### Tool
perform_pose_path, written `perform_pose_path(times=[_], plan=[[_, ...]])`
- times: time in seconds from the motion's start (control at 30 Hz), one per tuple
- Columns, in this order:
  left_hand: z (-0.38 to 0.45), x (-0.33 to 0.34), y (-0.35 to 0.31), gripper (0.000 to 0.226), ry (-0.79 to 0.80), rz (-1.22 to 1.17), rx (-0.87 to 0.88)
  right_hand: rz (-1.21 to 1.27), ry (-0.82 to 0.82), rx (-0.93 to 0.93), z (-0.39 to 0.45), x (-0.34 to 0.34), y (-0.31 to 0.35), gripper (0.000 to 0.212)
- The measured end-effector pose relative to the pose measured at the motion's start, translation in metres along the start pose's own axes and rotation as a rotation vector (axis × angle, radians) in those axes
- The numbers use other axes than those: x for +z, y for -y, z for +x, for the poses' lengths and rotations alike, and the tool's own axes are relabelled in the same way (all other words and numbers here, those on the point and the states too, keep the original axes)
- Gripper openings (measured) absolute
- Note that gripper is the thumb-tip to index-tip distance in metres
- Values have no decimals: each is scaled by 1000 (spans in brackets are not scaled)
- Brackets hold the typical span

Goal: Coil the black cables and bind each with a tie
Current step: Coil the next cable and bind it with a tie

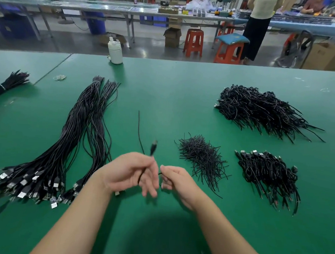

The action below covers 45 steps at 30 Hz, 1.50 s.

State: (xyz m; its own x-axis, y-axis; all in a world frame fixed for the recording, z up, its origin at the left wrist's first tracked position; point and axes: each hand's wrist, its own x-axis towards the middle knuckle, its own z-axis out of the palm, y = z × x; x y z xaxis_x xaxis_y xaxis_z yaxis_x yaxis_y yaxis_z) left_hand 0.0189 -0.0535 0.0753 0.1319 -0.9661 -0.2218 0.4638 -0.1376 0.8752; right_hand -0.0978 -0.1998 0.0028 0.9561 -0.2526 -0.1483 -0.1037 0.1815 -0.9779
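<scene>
My left hand (130, 172) holds a black cable (139, 129) above the green table (164, 91); its plug end sticks up past the fingers and its thin tail trails away over the table. My right hand (176, 182) is close beside it with curled fingers pinching the same cable. Both hands are blurred. A long bundle of straight black cables (73, 133) with USB plugs lies to the left. A small heap of black ties (200, 157) lies to the right. Two piles of coiled cables sit further right, one near (267, 174) and one far (260, 110).
A white bottle (115, 51) stands at the table's far edge. Another bound cable bundle (7, 84) lies at the far left, with rubber bands (59, 77) near it. Beyond the table are orange stools (193, 42), benches, boxes and a standing person (259, 26).
</scene>
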Motion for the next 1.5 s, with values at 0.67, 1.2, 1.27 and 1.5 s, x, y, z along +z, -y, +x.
perform_pose_path(times=[0.67,1.2,1.27,1.5], plan=[[24,-10,15,40,-585,-565,451,-66,-1,104,-4,35,-7,40],[16,-10,30,30,-768,898,200,-68,-39,27,-4,30,11,33],[25,-7,34,32,-776,342,369,-130,-8,32,-6,36,10,34],[25,0,12,36,-622,-418,507,-50,53,100,-11,35,-3,37]])
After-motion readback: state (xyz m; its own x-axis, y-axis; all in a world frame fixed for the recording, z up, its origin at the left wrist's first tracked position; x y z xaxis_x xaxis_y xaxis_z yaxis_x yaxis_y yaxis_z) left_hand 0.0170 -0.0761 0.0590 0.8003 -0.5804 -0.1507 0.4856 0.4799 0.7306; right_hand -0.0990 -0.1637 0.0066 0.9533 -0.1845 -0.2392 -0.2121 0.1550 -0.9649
